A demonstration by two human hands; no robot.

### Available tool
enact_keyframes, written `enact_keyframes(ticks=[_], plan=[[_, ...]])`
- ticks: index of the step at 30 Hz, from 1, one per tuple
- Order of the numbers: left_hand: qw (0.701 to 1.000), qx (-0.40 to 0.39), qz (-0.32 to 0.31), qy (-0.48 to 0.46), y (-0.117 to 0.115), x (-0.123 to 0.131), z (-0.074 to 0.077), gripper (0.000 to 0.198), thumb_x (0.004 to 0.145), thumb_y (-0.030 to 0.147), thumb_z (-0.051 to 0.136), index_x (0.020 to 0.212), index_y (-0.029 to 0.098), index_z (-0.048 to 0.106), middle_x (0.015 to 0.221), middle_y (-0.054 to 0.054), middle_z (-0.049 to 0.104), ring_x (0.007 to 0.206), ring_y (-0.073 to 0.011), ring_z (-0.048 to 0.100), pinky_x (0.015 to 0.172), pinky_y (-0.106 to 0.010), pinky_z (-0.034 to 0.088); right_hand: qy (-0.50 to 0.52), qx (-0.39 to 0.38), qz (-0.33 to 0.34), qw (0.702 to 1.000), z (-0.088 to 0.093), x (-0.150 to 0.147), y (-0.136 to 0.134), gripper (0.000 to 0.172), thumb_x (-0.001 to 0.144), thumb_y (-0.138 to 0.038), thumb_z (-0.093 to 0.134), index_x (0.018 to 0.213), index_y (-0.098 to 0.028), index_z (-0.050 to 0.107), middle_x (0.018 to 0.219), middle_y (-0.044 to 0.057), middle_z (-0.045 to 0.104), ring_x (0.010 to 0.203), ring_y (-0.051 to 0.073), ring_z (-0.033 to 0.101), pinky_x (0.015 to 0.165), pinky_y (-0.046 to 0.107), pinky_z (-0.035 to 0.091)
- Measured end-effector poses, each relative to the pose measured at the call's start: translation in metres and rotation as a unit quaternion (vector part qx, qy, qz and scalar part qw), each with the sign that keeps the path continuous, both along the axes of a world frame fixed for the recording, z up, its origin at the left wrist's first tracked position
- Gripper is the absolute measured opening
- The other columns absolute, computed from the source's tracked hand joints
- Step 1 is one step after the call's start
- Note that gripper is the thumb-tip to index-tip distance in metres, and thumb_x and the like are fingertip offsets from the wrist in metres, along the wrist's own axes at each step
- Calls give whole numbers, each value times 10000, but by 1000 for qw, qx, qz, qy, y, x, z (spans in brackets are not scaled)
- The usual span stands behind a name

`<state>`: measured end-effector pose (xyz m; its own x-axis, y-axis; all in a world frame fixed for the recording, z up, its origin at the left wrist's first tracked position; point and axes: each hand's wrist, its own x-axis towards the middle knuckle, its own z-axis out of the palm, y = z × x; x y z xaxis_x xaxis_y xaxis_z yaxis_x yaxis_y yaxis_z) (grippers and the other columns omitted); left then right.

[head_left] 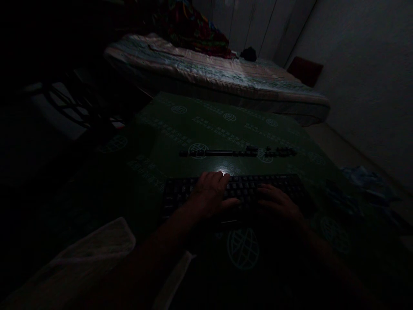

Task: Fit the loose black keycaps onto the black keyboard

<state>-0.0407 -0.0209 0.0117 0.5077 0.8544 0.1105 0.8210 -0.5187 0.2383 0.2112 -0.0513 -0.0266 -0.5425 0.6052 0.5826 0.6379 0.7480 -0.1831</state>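
Resting over the black keyboard [245, 186], the left hand [209, 193] has its fingers open and a bit bent, with its thumb out toward three o'clock. The right hand [279, 202] is open too, over the keys at four o'clock; it is too dark to tell if any key is pushed down. The keyboard sits on a green table [209, 129]. Near it, at twelve o'clock, lies a thin black rod [222, 153]. Pale cloth [97, 245] is at seven o'clock. Farther off at twelve is a bed [206, 73] with a red patterned blanket [193, 32]. A plain wall [364, 64] stands at two. Round globe pictures [243, 249] and rows of white writing [172, 133] cover the table, but the words are too dim to read.
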Motion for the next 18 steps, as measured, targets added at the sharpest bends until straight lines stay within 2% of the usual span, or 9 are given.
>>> enact_keyframes(ticks=[5, 18], plan=[[1000, 3, -2, -1, 1, 0, -2, 527, 821, 570, 524, 1148, 158, 492, 1104, -111, 584, 1044, -269, 518, 917, -402, 347, 6, -4, -24, 1000, -2, -5, -4, 159, 868, -246, 532, 972, -222, 649, 1148, 109, 631, 1177, 251, 531, 892, 460, 514], [1000, 1, -5, -10, 0, 0, -1, 561, 818, 585, 515, 1174, 153, 485, 1126, -120, 580, 1060, -277, 508, 921, -411, 338, -42, 2, 12, 999, 4, -9, 2, 176, 853, -218, 545, 1000, -221, 643, 1142, 108, 638, 1191, 251, 514, 889, 452, 505]])
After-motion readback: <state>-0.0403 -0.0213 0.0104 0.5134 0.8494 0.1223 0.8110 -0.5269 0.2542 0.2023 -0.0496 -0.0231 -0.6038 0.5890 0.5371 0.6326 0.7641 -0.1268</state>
